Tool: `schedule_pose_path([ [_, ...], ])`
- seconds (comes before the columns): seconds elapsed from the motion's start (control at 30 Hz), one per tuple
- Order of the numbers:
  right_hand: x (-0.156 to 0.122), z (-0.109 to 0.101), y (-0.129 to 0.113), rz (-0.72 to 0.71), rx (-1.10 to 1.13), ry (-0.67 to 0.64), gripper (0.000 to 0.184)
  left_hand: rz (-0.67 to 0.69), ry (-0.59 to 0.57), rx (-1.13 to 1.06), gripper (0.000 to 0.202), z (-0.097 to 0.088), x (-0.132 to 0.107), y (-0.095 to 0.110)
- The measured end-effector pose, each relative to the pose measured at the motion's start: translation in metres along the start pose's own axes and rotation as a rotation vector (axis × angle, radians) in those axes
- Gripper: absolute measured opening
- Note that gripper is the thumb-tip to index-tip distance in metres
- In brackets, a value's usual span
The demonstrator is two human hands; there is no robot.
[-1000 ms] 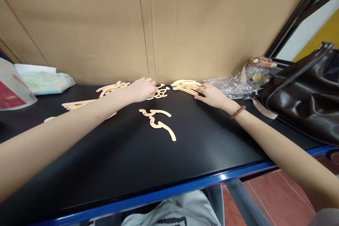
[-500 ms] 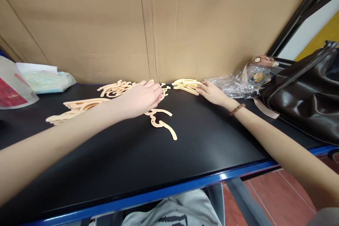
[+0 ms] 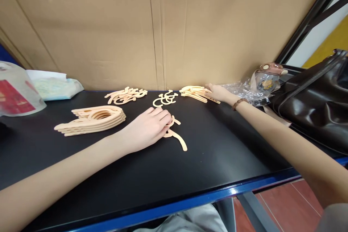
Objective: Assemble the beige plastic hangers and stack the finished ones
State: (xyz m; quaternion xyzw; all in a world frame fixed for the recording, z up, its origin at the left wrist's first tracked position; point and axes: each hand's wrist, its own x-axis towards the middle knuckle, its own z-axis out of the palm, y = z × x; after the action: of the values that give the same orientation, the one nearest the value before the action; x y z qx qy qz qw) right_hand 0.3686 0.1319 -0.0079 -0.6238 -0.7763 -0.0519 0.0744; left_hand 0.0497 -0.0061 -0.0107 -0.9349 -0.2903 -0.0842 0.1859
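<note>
My left hand (image 3: 153, 127) is closed at the middle of the table, its fingertips on curved cream hanger pieces (image 3: 178, 140). Two slender arms stick out past the fingers; their inner ends are partly covered. At the far right, my right hand (image 3: 219, 92), with a beaded bracelet on the wrist, pinches a flat strip with small holes (image 3: 214, 100). It is at the edge of a pile of similar strips (image 3: 193, 92). Behind my left hand lie several loose hooks (image 3: 164, 98). A larger heap of hook-like pieces (image 3: 126, 95) is left of them.
Folded hanger bodies (image 3: 92, 119) are stacked at left on the black table (image 3: 130, 185). A tissue pack (image 3: 58, 86) and a white-and-red bag (image 3: 20, 90) stand behind. Right are clear plastic wrap (image 3: 239, 88), a bottle (image 3: 268, 79) and a dark leather bag (image 3: 312, 101). Cardboard (image 3: 108, 36) backs the table.
My left hand has come back from the loose hooks towards me, onto the curved hanger pieces. My right hand has shifted slightly, and a holed strip now sticks out from the pile beneath it.
</note>
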Motion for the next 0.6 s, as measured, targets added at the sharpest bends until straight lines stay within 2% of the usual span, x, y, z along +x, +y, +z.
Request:
schedule_pose_path([
  [0.2, 0.0016, -0.0070, -0.0016, 0.001, -0.059, -0.048, 0.044, -0.090, 0.041, -0.213, 0.023, 0.0051, -0.0029, 0.0002],
  [0.4, 0.0012, -0.0053, 0.0011, -0.033, -0.070, -0.012, 0.043, -0.173, -0.021, -0.338, 0.034, 0.0065, -0.0040, 0.0025],
  [0.6, 0.0003, 0.0000, 0.0063, -0.100, -0.055, 0.040, 0.030, -0.194, -0.042, -0.402, 0.034, 0.0087, -0.0042, 0.0027],
])
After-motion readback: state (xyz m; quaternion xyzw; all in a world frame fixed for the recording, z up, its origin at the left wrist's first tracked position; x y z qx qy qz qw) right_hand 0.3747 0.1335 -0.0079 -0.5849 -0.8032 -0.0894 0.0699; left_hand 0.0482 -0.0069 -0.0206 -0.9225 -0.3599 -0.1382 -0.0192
